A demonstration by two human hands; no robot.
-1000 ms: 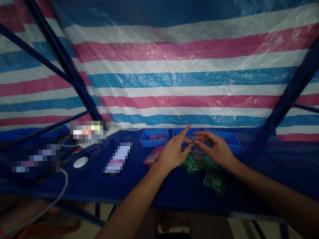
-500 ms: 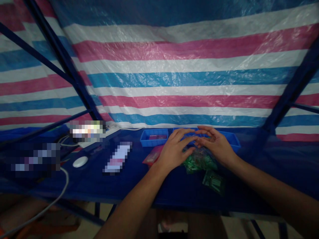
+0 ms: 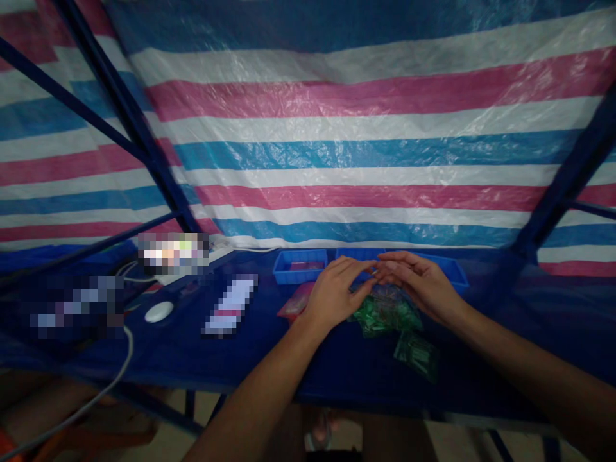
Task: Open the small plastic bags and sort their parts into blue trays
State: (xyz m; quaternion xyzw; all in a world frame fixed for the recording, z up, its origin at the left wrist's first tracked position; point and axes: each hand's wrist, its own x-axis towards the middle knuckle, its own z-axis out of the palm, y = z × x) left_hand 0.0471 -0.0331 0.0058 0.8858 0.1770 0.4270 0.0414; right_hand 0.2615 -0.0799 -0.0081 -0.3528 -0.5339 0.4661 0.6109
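Observation:
My left hand [image 3: 337,290] and my right hand [image 3: 423,282] meet at the fingertips above the table, in front of the blue trays. The fingers of both are bent into a pinch. Whatever lies between them is too small and dim to make out. Just beneath is a pile of green-tinted clear plastic packets [image 3: 385,314]. One more green packet [image 3: 416,354], with thin pieces inside, lies nearer the table's front edge. A pinkish-red plastic bag [image 3: 294,301] sits beside my left hand, partly covered by it.
Behind my hands stand blue trays, the left tray [image 3: 283,273] holding a pinkish item. Left on the blue table [image 3: 269,359] lie a phone [image 3: 231,305], a white oval object [image 3: 158,312] and a white power strip [image 3: 224,253]. A pale cable [image 3: 129,350] hangs over the edge. Striped sheeting [image 3: 356,154] closes the back.
My fingertips have come closer together, and both hands sit slightly lower. The view has shifted a little; the packets and trays keep their places.

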